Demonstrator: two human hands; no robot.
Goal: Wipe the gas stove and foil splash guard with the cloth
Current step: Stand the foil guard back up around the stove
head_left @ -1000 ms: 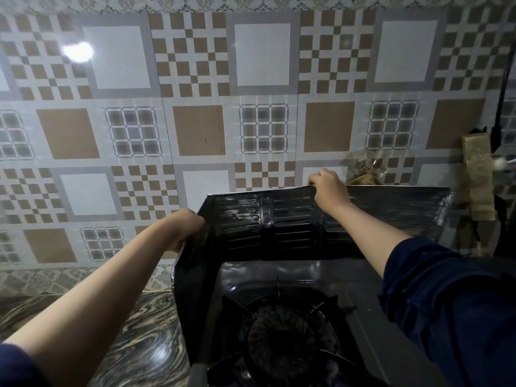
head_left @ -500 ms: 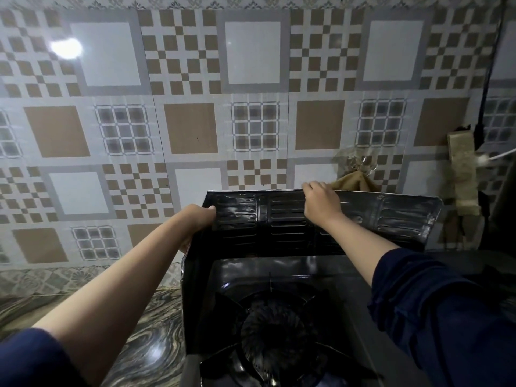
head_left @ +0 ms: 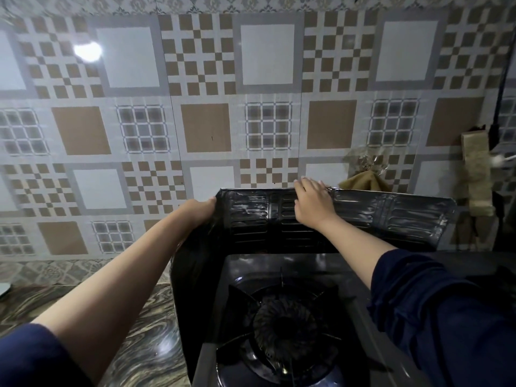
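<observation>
A dark gas stove (head_left: pixel 282 328) with one burner and pan supports fills the lower middle. A ribbed foil splash guard (head_left: pixel 391 216) stands behind it and folds round its left side. My left hand (head_left: pixel 199 212) grips the guard's upper left corner. My right hand (head_left: pixel 314 201) rests on the guard's top edge near the middle, fingers curled over it. A brownish cloth (head_left: pixel 363 181) hangs against the wall just behind the guard, right of my right hand. Neither hand holds a cloth.
A patterned tiled wall (head_left: pixel 206 127) rises close behind the guard. The swirled stone counter (head_left: pixel 145 350) extends left of the stove. A tan strip (head_left: pixel 476 174) and a dark cord (head_left: pixel 499 107) hang at the far right.
Both hands keep their hold on the guard. The guard's back panel has shifted a little, and my right hand has slid slightly along its top edge.
</observation>
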